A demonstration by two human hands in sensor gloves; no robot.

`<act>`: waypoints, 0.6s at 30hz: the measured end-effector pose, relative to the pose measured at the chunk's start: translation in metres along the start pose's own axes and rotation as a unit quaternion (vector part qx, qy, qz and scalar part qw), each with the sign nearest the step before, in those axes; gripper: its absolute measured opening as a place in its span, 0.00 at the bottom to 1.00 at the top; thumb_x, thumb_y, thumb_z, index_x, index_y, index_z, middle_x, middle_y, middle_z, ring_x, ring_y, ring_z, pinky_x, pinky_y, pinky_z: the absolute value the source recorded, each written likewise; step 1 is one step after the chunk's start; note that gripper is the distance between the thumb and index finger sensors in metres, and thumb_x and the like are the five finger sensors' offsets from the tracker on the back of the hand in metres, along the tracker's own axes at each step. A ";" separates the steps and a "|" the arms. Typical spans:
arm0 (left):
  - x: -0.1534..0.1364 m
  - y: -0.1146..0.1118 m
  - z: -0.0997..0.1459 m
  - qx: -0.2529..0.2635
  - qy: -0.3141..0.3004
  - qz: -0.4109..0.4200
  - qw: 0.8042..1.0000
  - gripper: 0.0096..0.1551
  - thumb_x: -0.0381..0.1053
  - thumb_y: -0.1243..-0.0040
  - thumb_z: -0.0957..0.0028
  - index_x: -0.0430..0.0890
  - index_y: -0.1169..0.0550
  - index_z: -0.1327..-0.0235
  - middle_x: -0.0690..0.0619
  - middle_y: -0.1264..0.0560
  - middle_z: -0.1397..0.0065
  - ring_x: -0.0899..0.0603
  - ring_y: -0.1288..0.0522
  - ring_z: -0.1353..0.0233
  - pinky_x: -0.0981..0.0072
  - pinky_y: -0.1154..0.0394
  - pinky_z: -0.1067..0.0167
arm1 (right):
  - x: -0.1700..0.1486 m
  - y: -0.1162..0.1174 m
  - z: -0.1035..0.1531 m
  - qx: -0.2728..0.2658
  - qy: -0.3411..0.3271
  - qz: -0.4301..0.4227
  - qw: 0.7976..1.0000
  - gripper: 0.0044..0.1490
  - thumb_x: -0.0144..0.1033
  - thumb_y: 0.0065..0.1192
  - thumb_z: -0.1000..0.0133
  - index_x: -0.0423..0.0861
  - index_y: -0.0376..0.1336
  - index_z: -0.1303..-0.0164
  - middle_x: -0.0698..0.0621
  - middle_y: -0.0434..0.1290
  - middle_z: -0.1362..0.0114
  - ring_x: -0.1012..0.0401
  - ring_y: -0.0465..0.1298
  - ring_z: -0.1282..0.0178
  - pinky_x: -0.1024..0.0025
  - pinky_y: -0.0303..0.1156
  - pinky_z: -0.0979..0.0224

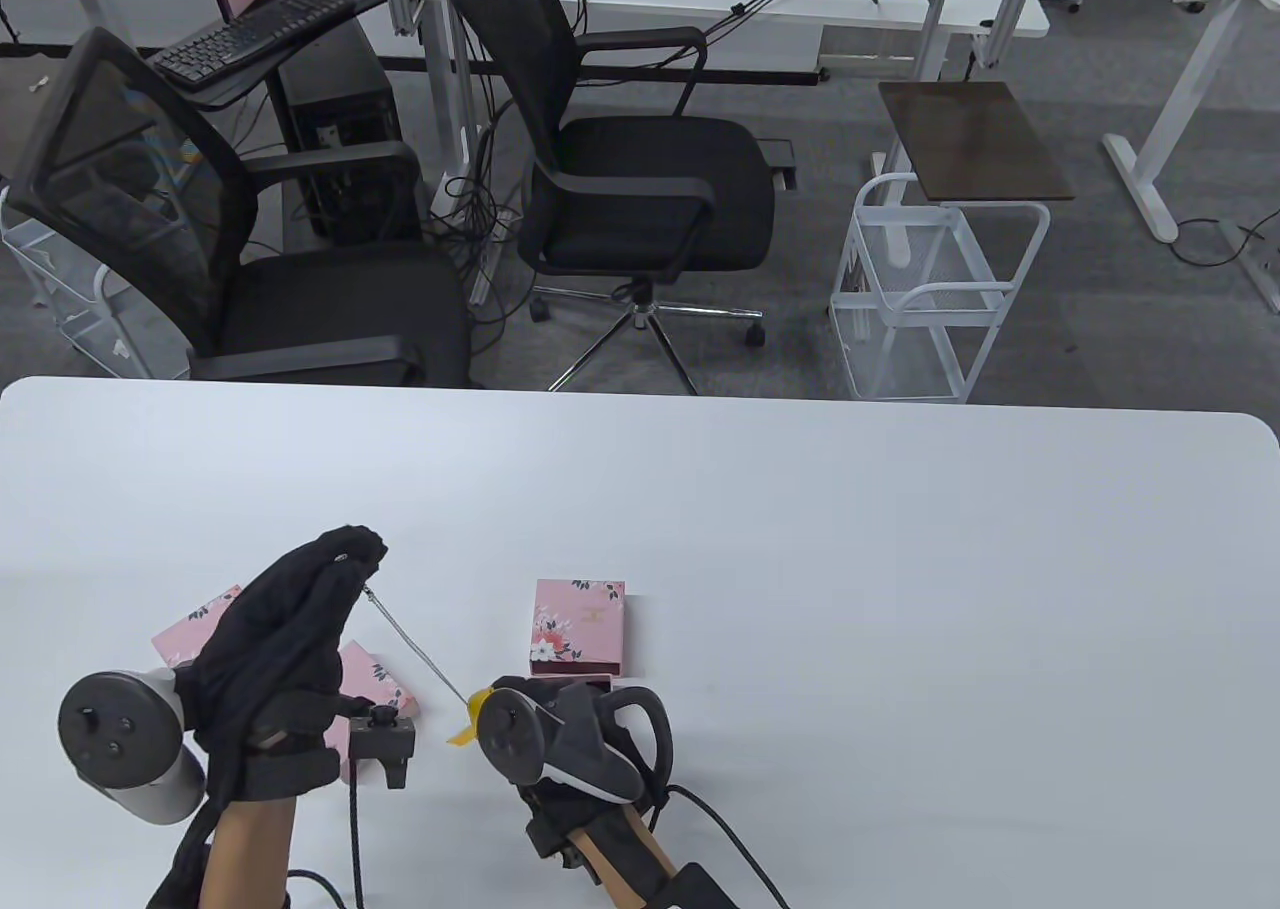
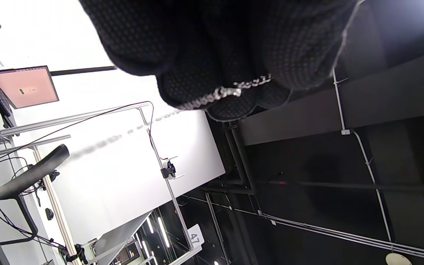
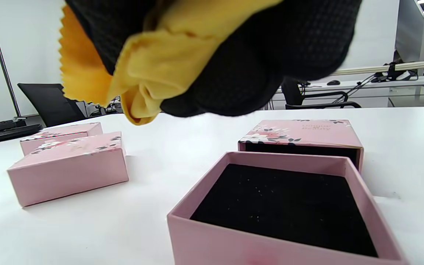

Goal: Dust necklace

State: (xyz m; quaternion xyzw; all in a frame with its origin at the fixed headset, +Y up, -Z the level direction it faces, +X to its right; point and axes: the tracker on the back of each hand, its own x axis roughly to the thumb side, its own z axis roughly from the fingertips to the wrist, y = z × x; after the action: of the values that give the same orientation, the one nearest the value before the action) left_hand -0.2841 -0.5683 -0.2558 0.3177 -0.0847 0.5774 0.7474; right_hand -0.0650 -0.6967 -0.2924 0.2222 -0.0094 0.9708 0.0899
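An office with black mesh chairs (image 1: 640, 179) and a white wire cart (image 1: 930, 289) lies behind the broad white table (image 1: 800, 529). Above the table's near edge the left hand (image 1: 290, 639) is raised, its gloved fingertips (image 2: 230, 99) pinching one end of a thin silver chain necklace (image 1: 415, 649). The chain runs taut, slanting down to the right hand (image 1: 560, 729), whose fingers are curled round a crumpled yellow cloth (image 3: 149, 70) closed about the chain's lower end. Under the right hand sits an open pink box with black lining (image 3: 289, 206); just beyond it lies its floral pink lid (image 1: 580, 624). Two more pink floral boxes (image 3: 68, 165) rest beneath the left hand.
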 end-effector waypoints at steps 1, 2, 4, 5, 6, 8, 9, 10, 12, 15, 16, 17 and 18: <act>0.000 0.001 0.000 0.000 0.002 0.002 1.000 0.18 0.60 0.32 0.45 0.57 0.13 0.45 0.55 0.13 0.40 0.49 0.17 0.40 0.57 0.19 0.44 | 0.000 0.000 0.000 0.003 -0.001 -0.002 1.000 0.26 0.42 0.67 0.35 0.40 0.68 0.33 0.44 0.82 0.45 0.50 0.82 0.54 0.54 0.77 0.44; -0.001 0.002 0.000 0.002 0.003 0.003 1.000 0.18 0.60 0.32 0.45 0.57 0.13 0.45 0.55 0.13 0.40 0.49 0.17 0.40 0.57 0.19 0.44 | 0.000 0.000 0.000 0.007 -0.002 -0.002 1.000 0.26 0.42 0.67 0.35 0.40 0.68 0.33 0.44 0.82 0.45 0.50 0.82 0.54 0.54 0.77 0.44; -0.001 0.003 -0.001 0.005 0.003 0.003 1.000 0.18 0.59 0.32 0.44 0.57 0.13 0.45 0.55 0.13 0.40 0.49 0.17 0.40 0.57 0.19 0.44 | 0.001 0.000 -0.001 0.010 -0.007 0.008 1.000 0.26 0.42 0.67 0.35 0.40 0.69 0.33 0.44 0.82 0.45 0.50 0.82 0.54 0.54 0.77 0.44; -0.001 0.004 -0.001 0.005 0.003 0.003 1.000 0.18 0.59 0.32 0.44 0.57 0.13 0.45 0.55 0.13 0.40 0.49 0.17 0.40 0.57 0.19 0.44 | 0.001 0.000 -0.001 0.013 -0.007 0.010 1.000 0.26 0.42 0.67 0.35 0.40 0.69 0.33 0.44 0.82 0.45 0.50 0.82 0.54 0.54 0.77 0.44; -0.001 0.004 -0.001 0.005 0.002 0.003 1.000 0.18 0.59 0.32 0.44 0.57 0.13 0.45 0.55 0.13 0.39 0.49 0.17 0.40 0.57 0.19 0.44 | 0.002 0.001 -0.001 0.017 -0.010 0.014 1.000 0.26 0.42 0.67 0.35 0.40 0.69 0.33 0.45 0.82 0.45 0.50 0.82 0.54 0.54 0.77 0.44; -0.001 0.004 -0.001 0.006 0.003 0.003 1.000 0.18 0.59 0.32 0.44 0.57 0.13 0.45 0.55 0.13 0.39 0.49 0.17 0.40 0.56 0.19 0.44 | 0.003 0.002 -0.001 0.031 -0.018 0.020 0.999 0.26 0.43 0.68 0.36 0.41 0.69 0.33 0.45 0.82 0.45 0.51 0.82 0.54 0.55 0.78 0.44; -0.001 0.004 -0.001 0.004 0.003 0.001 1.000 0.18 0.59 0.32 0.44 0.57 0.13 0.45 0.55 0.13 0.39 0.48 0.17 0.40 0.56 0.19 0.44 | 0.004 0.001 -0.001 0.033 -0.019 0.021 0.999 0.26 0.43 0.68 0.36 0.41 0.69 0.34 0.45 0.82 0.46 0.51 0.82 0.54 0.55 0.78 0.44; -0.001 0.004 -0.001 0.003 0.002 0.000 1.000 0.18 0.59 0.32 0.44 0.57 0.13 0.45 0.55 0.13 0.39 0.48 0.17 0.40 0.56 0.19 0.44 | 0.004 -0.001 -0.001 0.030 -0.019 0.022 0.999 0.26 0.43 0.68 0.36 0.41 0.69 0.33 0.45 0.82 0.45 0.51 0.82 0.54 0.55 0.78 0.44; -0.001 0.003 -0.001 0.002 0.001 -0.002 1.000 0.18 0.59 0.32 0.44 0.57 0.13 0.45 0.55 0.13 0.39 0.48 0.17 0.40 0.56 0.19 0.44 | -0.002 -0.013 0.000 0.013 -0.011 0.017 1.000 0.26 0.43 0.67 0.35 0.41 0.69 0.33 0.45 0.82 0.45 0.51 0.82 0.54 0.55 0.78 0.44; 0.000 0.001 0.000 -0.002 0.000 -0.003 1.000 0.18 0.59 0.32 0.44 0.57 0.13 0.45 0.55 0.13 0.39 0.48 0.17 0.40 0.56 0.19 0.44 | -0.019 -0.033 0.003 -0.014 0.014 -0.006 1.000 0.26 0.44 0.66 0.35 0.41 0.68 0.32 0.45 0.81 0.44 0.50 0.82 0.53 0.54 0.77 0.43; 0.000 0.000 0.000 -0.006 0.001 -0.003 1.000 0.18 0.59 0.32 0.44 0.57 0.13 0.45 0.55 0.13 0.39 0.48 0.17 0.40 0.56 0.19 0.44 | -0.032 -0.043 0.006 -0.034 0.034 -0.027 0.998 0.26 0.44 0.66 0.35 0.41 0.68 0.32 0.45 0.81 0.44 0.50 0.82 0.53 0.54 0.77 0.43; 0.000 -0.001 0.000 -0.008 0.000 -0.003 1.000 0.18 0.59 0.32 0.44 0.57 0.13 0.45 0.55 0.13 0.39 0.48 0.17 0.40 0.56 0.19 0.44 | -0.039 -0.049 0.008 -0.046 0.046 -0.038 0.997 0.26 0.44 0.66 0.34 0.41 0.68 0.32 0.45 0.81 0.43 0.50 0.82 0.52 0.54 0.77 0.43; 0.000 -0.003 0.001 -0.011 0.001 -0.003 1.000 0.18 0.59 0.32 0.44 0.57 0.13 0.45 0.55 0.13 0.39 0.48 0.17 0.40 0.56 0.19 0.44 | -0.054 -0.056 0.012 -0.066 0.069 -0.054 0.994 0.27 0.44 0.65 0.34 0.41 0.67 0.31 0.44 0.81 0.43 0.50 0.82 0.52 0.54 0.77 0.43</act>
State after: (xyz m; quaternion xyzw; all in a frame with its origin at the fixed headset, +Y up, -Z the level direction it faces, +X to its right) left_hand -0.2808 -0.5692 -0.2566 0.3088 -0.0896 0.5749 0.7524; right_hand -0.0023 -0.6517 -0.3057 0.1486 -0.0556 0.9747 0.1574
